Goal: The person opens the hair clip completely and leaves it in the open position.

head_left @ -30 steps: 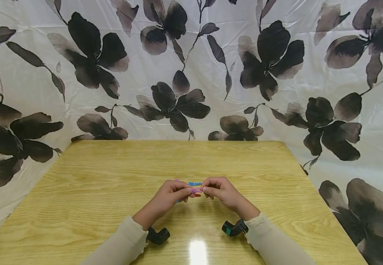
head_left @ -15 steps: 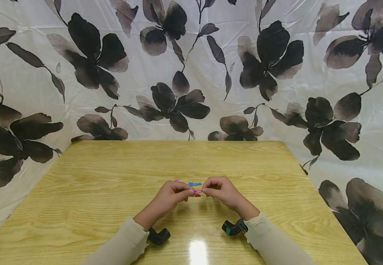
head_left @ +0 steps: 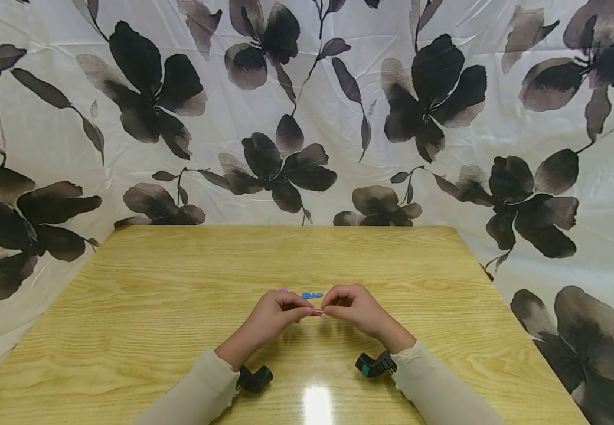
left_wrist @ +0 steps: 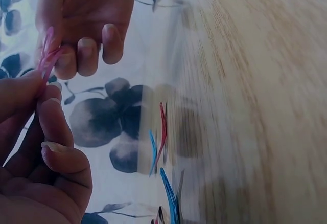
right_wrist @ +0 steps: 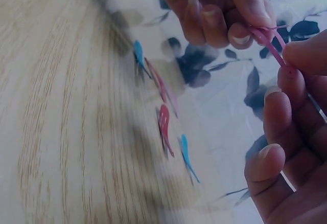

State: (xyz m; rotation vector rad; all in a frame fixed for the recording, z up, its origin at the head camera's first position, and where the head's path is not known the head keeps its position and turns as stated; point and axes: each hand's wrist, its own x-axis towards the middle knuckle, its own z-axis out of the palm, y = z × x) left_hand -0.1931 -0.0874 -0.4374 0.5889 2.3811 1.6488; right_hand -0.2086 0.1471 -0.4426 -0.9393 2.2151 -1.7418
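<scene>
A small pink snap hair clip [right_wrist: 272, 49] is held up between both hands, its strips standing apart at an angle. My left hand [head_left: 281, 311] pinches one end between thumb and forefinger. From the other side, my right hand [head_left: 359, 308] pinches the opposite end with thumb and forefinger. In the left wrist view the pink clip [left_wrist: 48, 60] bridges the two sets of fingertips. The other fingers of both hands are loosely curled. Just beyond the hands, a blue hair clip [head_left: 312, 294] lies on the table.
More clips lie on the wooden table [head_left: 179, 265]: a red clip [right_wrist: 164, 124], a blue clip [right_wrist: 186, 155] and another blue clip [right_wrist: 138, 54] beside a pink one. A purple-pink clip [head_left: 283, 290] peeks out behind the left hand. A floral curtain [head_left: 360, 118] hangs beyond the table.
The left hand has shifted slightly right and down, and the pink clip has turned between the fingers. Both hands keep their pinch. The clips on the table lie still.
</scene>
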